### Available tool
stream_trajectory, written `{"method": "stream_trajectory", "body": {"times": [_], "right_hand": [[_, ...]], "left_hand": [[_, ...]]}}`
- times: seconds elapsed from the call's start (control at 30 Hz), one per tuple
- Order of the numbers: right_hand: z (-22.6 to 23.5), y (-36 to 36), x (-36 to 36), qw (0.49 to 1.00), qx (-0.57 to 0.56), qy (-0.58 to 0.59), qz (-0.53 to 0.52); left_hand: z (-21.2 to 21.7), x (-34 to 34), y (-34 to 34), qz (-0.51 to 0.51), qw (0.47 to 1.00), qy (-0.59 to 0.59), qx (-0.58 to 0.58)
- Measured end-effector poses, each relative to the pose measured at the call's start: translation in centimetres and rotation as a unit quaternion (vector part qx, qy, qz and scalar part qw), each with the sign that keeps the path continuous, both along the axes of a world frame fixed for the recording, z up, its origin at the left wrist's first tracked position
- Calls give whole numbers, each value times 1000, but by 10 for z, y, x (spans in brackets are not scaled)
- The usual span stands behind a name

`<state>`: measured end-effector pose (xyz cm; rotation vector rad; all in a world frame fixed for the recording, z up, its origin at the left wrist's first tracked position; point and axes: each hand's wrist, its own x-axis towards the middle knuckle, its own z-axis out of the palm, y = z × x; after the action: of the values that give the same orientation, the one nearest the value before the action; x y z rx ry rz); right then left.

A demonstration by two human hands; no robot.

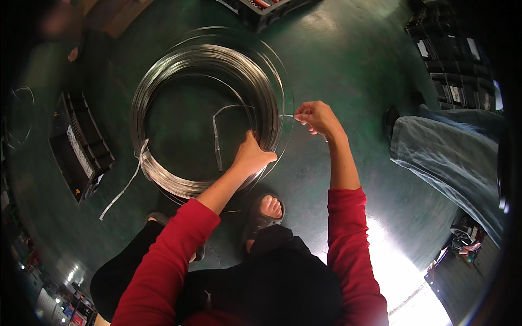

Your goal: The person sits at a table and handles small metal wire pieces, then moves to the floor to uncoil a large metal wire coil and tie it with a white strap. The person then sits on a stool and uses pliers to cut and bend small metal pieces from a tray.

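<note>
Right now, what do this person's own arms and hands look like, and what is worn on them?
Both arms wear long red sleeves, pushed up to about mid-forearm, leaving the forearms bare. The left hand and right hand are bare too: no gloves, and no rings, watch or wristband can be made out. The sleeves are plain, with no visible markings.

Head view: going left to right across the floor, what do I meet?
Black crate → white strap → wire coil → left hand → right hand → another person's jeans leg.
</note>
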<state>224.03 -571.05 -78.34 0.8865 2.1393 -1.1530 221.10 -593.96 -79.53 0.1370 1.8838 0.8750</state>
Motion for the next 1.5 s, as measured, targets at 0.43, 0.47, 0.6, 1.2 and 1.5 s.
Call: {"method": "stream_trajectory", "body": {"times": [0.43,0.47,0.6,1.2,1.5], "right_hand": [[-31,-9,-18,959,254,-38,121],[-35,0,-27,964,226,-66,122],[-42,28,-62,981,32,-176,75],[62,-46,-71,925,77,321,189],[54,-53,-78,958,-69,262,-89]], "left_hand": [[-12,-80,-64,-97,877,465,-72],[-24,-80,-70,-115,887,444,-49],[-58,-99,-74,-70,929,364,5],[97,-153,-8,-272,892,347,102],[70,-118,3,85,925,316,195]]}}
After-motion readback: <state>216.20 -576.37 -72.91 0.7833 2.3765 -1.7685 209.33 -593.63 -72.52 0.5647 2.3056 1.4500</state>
